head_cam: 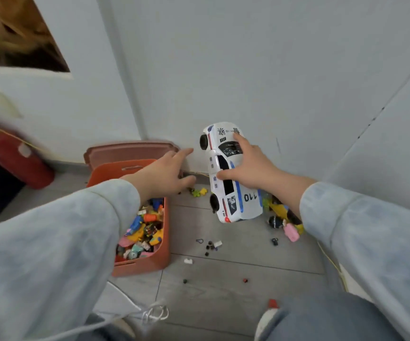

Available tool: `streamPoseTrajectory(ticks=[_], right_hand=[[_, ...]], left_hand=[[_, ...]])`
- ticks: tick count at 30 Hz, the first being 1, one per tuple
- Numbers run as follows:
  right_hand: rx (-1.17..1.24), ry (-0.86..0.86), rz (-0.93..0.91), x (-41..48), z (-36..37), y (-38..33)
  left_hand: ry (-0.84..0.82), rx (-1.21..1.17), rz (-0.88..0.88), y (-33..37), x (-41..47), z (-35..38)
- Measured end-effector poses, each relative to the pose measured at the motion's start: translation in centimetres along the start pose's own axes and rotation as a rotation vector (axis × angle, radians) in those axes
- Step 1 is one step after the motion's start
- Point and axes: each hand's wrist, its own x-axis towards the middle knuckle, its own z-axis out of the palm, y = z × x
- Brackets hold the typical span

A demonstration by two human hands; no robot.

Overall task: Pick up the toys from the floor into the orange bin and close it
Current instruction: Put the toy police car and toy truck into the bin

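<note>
Hands: two, both in pale blue sleeves; the right hand (250, 166) grips one white plastic police toy car (228, 173) from above, fingers spread over its roof; the left hand (167, 172) is open and empty, fingers stretched above the bin's far end.
Car: one, glossy moulded shell, blue stripes, black windows, "110" on its side, two black wheels showing; held in the air, tilted nose-down, right of the bin.
Bin: one orange rectangular plastic bin (159, 262) on the grey tiled floor (223, 291), open, part filled with many small mixed-colour plastic toys (142, 232).
Lid: one brownish-orange plastic lid (127, 150), leaning by the wall behind the bin.
Loose toys: a small heap (285, 220) of yellow, pink and dark pieces under the right wrist; several tiny black, white and red bits scattered on the tiles.
</note>
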Motion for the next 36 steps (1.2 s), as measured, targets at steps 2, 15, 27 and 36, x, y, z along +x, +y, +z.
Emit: streamPoseTrajectory(ticks=[2,15,27,36], right_hand=[[0.016,-0.002,-0.049,0.6,1.1,-3.0],[0.327,-0.308,-0.085,5.9,18.4,-13.4],[-0.027,-0.429,-0.095,9.4,24.4,-9.2],[-0.351,-0.43,-0.283,10.3,25.0,-6.9]], left_hand=[[0.066,-0.088,-0.04,-1.3,-0.4,-1.0],[0.216,-0.691,-0.638,-14.6,-2.6,1.8],[0.089,-0.622,-0.805,-18.5,2.2,10.2],[-0.085,-0.507,-0.752,-19.2,3.3,13.1]])
